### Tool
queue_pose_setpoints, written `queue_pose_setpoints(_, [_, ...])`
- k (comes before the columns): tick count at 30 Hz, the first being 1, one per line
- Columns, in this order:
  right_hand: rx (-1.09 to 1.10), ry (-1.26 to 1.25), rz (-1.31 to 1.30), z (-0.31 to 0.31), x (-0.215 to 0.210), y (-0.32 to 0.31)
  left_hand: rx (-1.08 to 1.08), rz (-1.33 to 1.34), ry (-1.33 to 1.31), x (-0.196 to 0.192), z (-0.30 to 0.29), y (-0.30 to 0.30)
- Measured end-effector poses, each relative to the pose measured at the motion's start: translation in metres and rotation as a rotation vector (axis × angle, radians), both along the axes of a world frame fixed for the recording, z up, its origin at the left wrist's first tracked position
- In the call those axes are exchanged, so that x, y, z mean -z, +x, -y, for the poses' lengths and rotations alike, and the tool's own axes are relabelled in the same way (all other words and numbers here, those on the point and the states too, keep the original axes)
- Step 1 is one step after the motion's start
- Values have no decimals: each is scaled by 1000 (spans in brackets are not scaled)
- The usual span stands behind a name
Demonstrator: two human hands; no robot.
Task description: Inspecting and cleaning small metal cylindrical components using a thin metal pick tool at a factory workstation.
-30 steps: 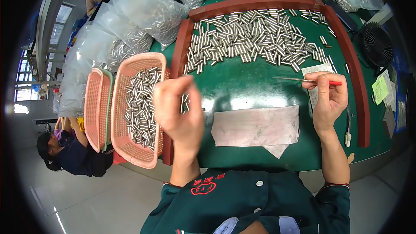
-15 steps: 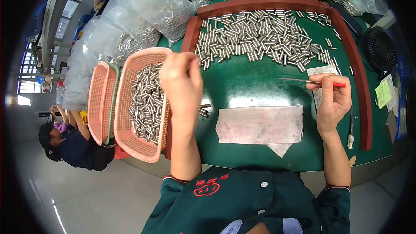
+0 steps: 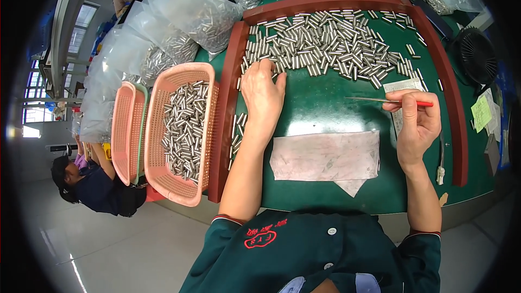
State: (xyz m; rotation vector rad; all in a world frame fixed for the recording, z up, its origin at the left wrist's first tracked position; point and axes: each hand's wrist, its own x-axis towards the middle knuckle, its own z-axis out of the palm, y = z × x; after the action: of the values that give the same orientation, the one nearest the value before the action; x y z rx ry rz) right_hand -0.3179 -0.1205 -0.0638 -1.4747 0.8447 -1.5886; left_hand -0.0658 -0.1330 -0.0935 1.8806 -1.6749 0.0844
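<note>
A heap of short shiny metal pins (image 3: 325,43) covers the far part of the green tabletop. My left hand (image 3: 263,95) lies palm down at the heap's near left edge, its fingertips touching pins and its thumb held apart; no pin shows in its grasp. More pins (image 3: 237,130) lie along the left wooden rail, partly behind my left forearm. On the right, my right hand (image 3: 415,119) is closed on the red handle of a slim pointed metal tool (image 3: 374,100), whose tip points left above the table. Below the tool lies a stained pale cloth (image 3: 325,155).
A dark red wooden frame (image 3: 336,2) borders the work area. Left stand a pink basket of pins (image 3: 157,146) and another pink basket (image 3: 124,135). Bags of pins (image 3: 203,21) line the back and left. A black fan (image 3: 475,57) is at right. A person (image 3: 95,184) is at far left.
My left hand has moved right, from above the pink basket's edge to the pin heap. The pins along the left rail are now more exposed. My right hand and its tool have hardly moved.
</note>
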Motion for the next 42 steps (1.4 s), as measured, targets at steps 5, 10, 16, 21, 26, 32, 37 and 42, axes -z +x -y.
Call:
queue_pose_setpoints(5, [-2, 2, -2, -1, 0, -1, -4, -10, -51, 6, 3, 1])
queue_pose_setpoints(10, [-8, 3, 5, -1, -1, 0, -26, -55, -113, 0, 1, 3])
queue_pose_setpoints(16, [-5, -12, 12, 0, -1, -1, 94, -997, -87, -17, -8, 3])
queue_pose_setpoints(21, [6, -18, 14, -1, 0, 0, 232, -1641, 125, -32, -27, -15])
queue_pose_setpoints(26, [-3, -210, -8, -4, -5, 1, 285, -1691, 348, -27, -43, -31])
queue_pose_setpoints(32, [7, -555, -259, -16, -4, 4, 325, -1643, 491, -20, -45, -39])
queue_pose_setpoints(37, [-10, -553, -306, -18, -1, 13, 358, -1643, 506, -16, -46, -43])
queue_pose_setpoints(42, [-78, -519, -419, -21, -5, 10, 349, -1581, 483, -13, -46, -45])
